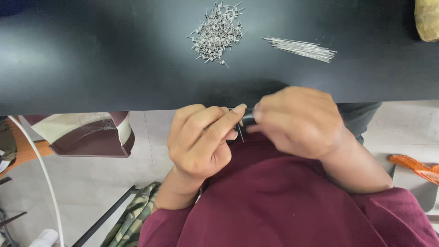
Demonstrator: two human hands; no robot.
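Left hand [201, 139] and right hand [297, 121] met at black table [91, 68] edge, both pinched shut on small dark tool [247, 121] with thin wire [240, 134] between fingertips. Coil pile [217, 32] and straight wire bundle [302, 48] lay well apart on tabletop.

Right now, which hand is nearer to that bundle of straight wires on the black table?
The right hand. It sits just below the bundle of straight wires, near the table edge. The left hand is lower and farther left.
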